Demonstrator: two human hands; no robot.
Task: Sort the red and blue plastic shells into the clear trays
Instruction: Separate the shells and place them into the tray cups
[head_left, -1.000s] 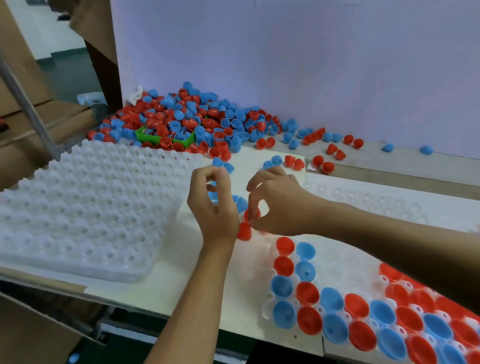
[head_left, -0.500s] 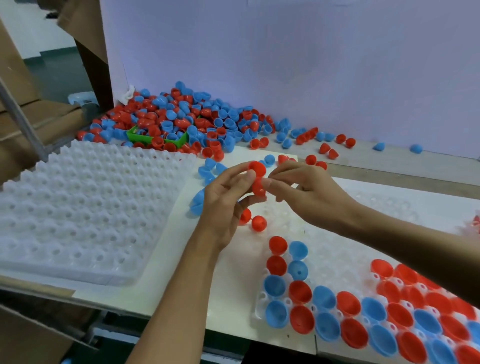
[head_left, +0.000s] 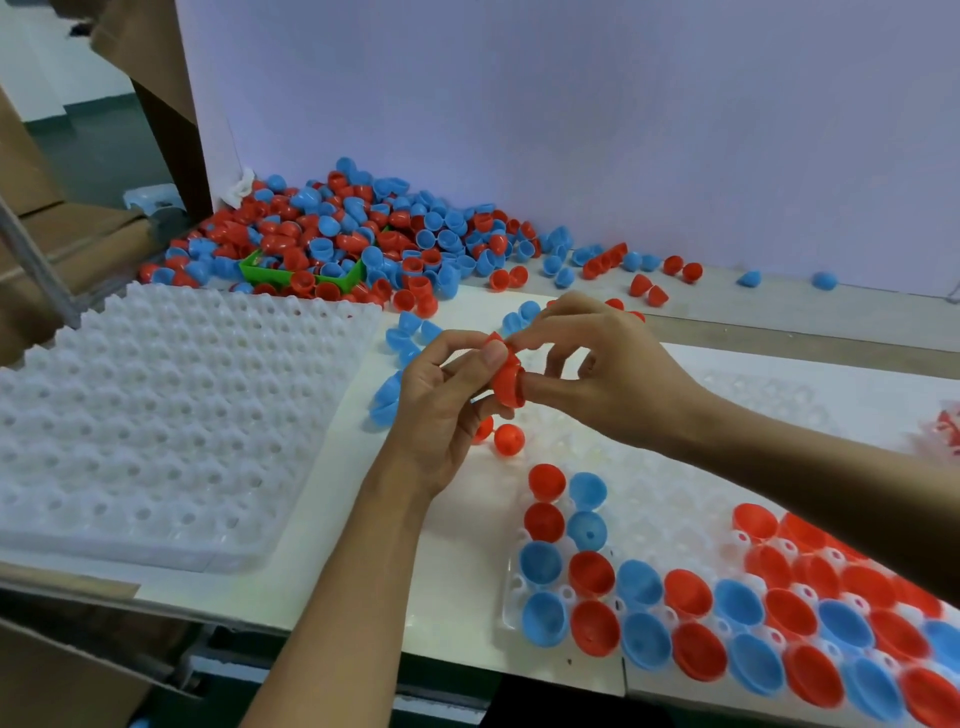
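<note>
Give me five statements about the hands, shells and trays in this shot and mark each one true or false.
1. Both hands hold red shells. True.
2. The stack of white trays on the left is full of shells. False: its pockets hold none.
3. The clear tray holds red and blue shells mixed. True.
4. A yellow bin sits in the shell pile. False: it is a green bin.
5. The left hand rests flat on the table. False: it is raised, pinching shells with the right hand.
</note>
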